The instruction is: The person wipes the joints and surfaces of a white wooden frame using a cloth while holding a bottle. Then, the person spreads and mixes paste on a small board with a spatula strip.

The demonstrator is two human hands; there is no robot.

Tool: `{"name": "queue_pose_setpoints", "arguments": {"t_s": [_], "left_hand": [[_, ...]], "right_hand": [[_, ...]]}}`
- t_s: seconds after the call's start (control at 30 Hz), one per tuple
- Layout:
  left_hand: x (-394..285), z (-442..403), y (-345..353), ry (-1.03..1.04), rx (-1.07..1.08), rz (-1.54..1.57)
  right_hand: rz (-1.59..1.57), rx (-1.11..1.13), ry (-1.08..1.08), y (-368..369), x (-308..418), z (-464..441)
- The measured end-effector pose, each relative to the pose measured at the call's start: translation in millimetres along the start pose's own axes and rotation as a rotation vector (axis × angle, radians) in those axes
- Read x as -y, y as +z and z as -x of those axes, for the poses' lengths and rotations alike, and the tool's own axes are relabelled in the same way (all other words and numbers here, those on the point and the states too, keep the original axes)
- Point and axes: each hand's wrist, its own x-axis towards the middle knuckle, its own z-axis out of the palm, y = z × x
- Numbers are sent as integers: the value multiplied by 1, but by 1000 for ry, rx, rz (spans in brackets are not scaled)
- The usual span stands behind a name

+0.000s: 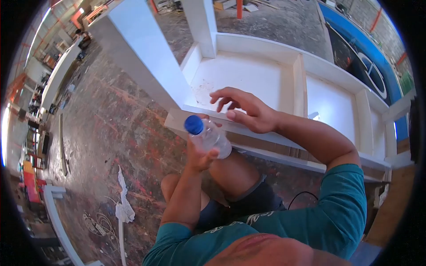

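My left hand (200,156) is closed around a clear plastic bottle (213,141) with a blue cap (194,125). The bottle is tilted, its capped end pointing up and to the left. Just to the right and above, my right hand (245,109) hangs in the air with curved, parted fingers and nothing in them. It is apart from the bottle, over the near edge of a white wooden frame (257,128). Inside that frame is a shallow white compartment (248,82) with some brown specks of debris near its left corner.
A broad white upright (142,53) rises at the frame's left end. A white rag (125,208), a tangled cord (101,226) and a long strip (62,146) lie on the stained floor (102,128). A blue-edged panel (350,35) stands at the far right.
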Motion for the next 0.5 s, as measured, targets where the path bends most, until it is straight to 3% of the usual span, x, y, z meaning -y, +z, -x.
{"name": "queue_pose_setpoints", "arguments": {"t_s": [0.17,0.27,0.5], "left_hand": [[-3,-6,3,196,246,254],[-7,-3,16,302,214,263],[-4,-8,14,442,91,0]], "right_hand": [[-134,302,52,11,-7,6],[-246,469,117,17,-1,15],[-144,489,288,13,8,12]]}}
